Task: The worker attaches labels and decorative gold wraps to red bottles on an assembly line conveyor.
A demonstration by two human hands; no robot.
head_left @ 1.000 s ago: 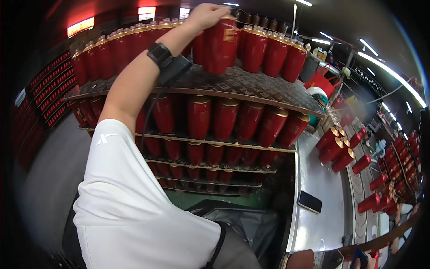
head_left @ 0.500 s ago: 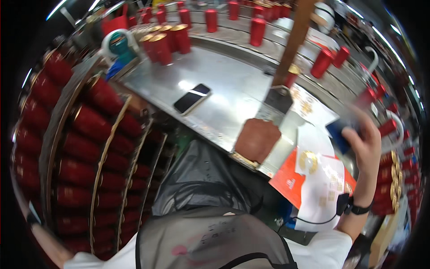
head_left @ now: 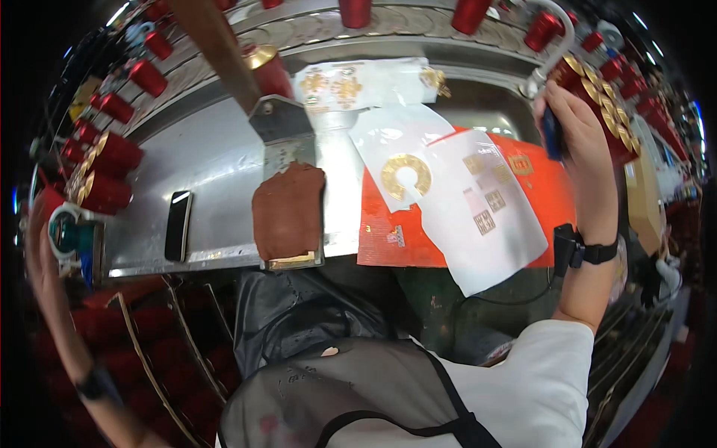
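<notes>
At the right, my right hand is closed around a flat dark blue thing, whose kind I cannot make out. It is raised over the right end of the bench, beside a stack of red cylinders with gold rims. My left hand is smeared at the far left edge, near a green object in a white ring and a red cylinder; its grip is unclear. White sheets with gold decals lie partly over a red-orange sheet. A brown cloth pad covers a fixture at the bench's front edge.
A phone lies on the metal bench. A brown post rises behind the pad, next to a red canister. Red cylinders stand along the conveyor at the back. Racks are below left.
My view has swung to the right, so the decal sheets now lie more centrally. My left hand has come up beside the bench's left end. My right hand still holds the dark blue thing.
</notes>
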